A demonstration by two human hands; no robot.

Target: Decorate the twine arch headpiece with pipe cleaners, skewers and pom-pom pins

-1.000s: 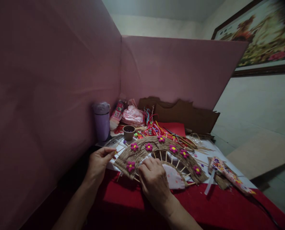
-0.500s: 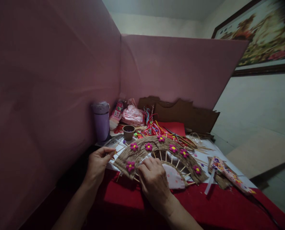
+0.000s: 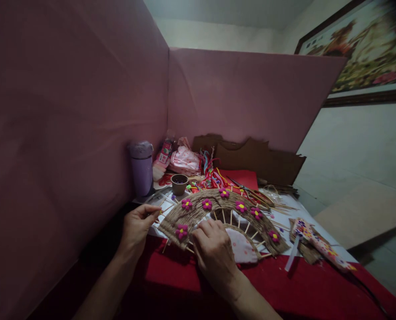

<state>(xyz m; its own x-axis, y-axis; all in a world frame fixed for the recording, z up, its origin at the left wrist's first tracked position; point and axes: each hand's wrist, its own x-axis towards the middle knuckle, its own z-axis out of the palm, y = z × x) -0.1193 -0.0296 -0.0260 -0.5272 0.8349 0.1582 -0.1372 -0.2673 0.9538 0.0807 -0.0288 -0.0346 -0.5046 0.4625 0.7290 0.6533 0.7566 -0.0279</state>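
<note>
A fan-shaped craft piece (image 3: 198, 195) lies in front of me, its wide arc covered in brown twine and dotted with several magenta flowers with yellow centres. Thin wooden sticks cross its gap to a smaller inner part of pale dotted fabric (image 3: 239, 244). At the fan's left end, my left hand (image 3: 136, 229) pinches a thin wooden stick (image 3: 166, 209) between thumb and forefinger, with a tiny yellow spot at the fingertips. My right hand (image 3: 214, 255) rests with bent fingers over the fan's inner edge, gripping it; its fingertips are hidden.
Behind the fan stand a brown cup (image 3: 179, 186) and a purple tumbler (image 3: 142, 171). Scissors (image 3: 251, 194) and colourful pipe cleaners (image 3: 214, 178) lie at the back. A flower-patterned glue gun (image 3: 321, 244) with a cord is at the right. Pink panels (image 3: 251, 98) enclose the left and back.
</note>
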